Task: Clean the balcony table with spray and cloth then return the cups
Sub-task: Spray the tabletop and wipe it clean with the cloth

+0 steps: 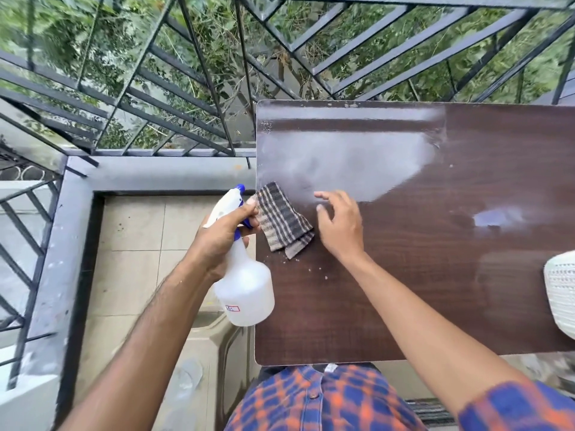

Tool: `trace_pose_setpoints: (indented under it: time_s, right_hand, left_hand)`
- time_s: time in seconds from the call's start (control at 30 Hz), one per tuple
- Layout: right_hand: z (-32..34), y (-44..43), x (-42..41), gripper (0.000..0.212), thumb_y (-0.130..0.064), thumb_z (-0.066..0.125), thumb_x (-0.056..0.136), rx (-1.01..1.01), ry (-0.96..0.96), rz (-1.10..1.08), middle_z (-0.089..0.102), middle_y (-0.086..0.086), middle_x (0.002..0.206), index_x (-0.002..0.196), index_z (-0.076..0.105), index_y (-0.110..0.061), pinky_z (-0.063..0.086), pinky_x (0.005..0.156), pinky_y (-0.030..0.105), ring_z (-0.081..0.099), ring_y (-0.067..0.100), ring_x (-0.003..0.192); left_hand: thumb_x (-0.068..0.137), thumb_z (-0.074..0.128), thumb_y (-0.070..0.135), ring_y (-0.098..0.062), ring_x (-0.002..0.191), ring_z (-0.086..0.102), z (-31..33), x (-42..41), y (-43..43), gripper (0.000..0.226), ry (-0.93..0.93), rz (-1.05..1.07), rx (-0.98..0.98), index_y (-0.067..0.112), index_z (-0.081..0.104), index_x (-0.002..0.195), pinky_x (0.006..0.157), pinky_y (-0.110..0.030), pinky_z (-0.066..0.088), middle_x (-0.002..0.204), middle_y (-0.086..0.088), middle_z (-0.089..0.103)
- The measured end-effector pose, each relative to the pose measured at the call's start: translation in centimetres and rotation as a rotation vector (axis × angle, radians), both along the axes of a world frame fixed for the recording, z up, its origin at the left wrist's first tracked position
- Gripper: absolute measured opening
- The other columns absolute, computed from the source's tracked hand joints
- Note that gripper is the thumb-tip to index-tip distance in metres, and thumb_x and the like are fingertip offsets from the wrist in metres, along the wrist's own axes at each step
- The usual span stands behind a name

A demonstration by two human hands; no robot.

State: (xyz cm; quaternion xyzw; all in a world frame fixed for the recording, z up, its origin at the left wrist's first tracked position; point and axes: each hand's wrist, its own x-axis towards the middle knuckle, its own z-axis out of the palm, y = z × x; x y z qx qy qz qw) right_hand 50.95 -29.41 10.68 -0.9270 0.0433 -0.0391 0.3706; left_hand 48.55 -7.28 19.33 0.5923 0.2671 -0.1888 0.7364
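Observation:
My left hand (225, 234) grips the neck of a white spray bottle (245, 290) with a blue nozzle, held just off the left edge of the dark brown table (404, 275). A folded checked cloth (284, 220) lies on the table near that left edge. My right hand (339, 222) hovers just right of the cloth with fingers spread and loose, holding nothing. The far left part of the tabletop shows a pale wet or hazy patch. Small crumbs lie below the cloth. No cups are in view.
A white woven object (560, 290) sits at the table's right edge. A black metal railing (186, 88) runs behind and to the left of the table, on a grey ledge (155, 175). Beige floor tiles (133, 244) lie to the left.

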Motion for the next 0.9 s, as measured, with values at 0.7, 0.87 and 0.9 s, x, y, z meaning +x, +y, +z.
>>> trace_pose_setpoints:
  time_s: [0.7, 0.87, 0.9]
  right_hand:
    - [-5.1, 7.9, 27.6, 0.054, -0.035, 0.038, 0.104, -0.58, 0.157, 0.549, 0.021, -0.002, 0.168, 0.156, 0.027, -0.043, 0.024, 0.121, 0.054, 0.023, 0.033, 0.152]
    - [-4.9, 6.2, 27.3, 0.054, -0.033, 0.038, 0.103, -0.568, 0.129, 0.513, 0.029, 0.0, 0.165, 0.155, 0.03, -0.042, 0.027, 0.12, 0.05, 0.027, 0.033, 0.15]
    - [-5.3, 4.2, 26.7, 0.054, -0.032, 0.039, 0.103, -0.556, 0.126, 0.463, 0.029, -0.001, 0.165, 0.155, 0.031, -0.042, 0.027, 0.121, 0.049, 0.027, 0.032, 0.15]
  left_hand:
    - [0.095, 0.066, 0.026, -0.023, 0.079, 0.055, -2.8, 7.8, 0.0, 0.019, -0.006, 0.064, 0.061, 0.014, 0.067, 0.109, 0.05, -0.02, 0.036, 0.072, 0.0, 0.055]
    - [0.099, 0.063, 0.02, -0.029, 0.084, 0.053, -3.2, 9.3, -1.3, 0.013, -0.021, 0.077, 0.042, 0.016, 0.064, 0.087, 0.05, -0.015, 0.042, 0.072, -0.005, 0.056]
    - [0.098, 0.064, 0.022, -0.029, 0.084, 0.054, -3.1, 9.6, -1.8, 0.014, -0.024, 0.056, 0.051, 0.017, 0.067, 0.085, 0.053, -0.017, 0.043, 0.071, -0.004, 0.057]
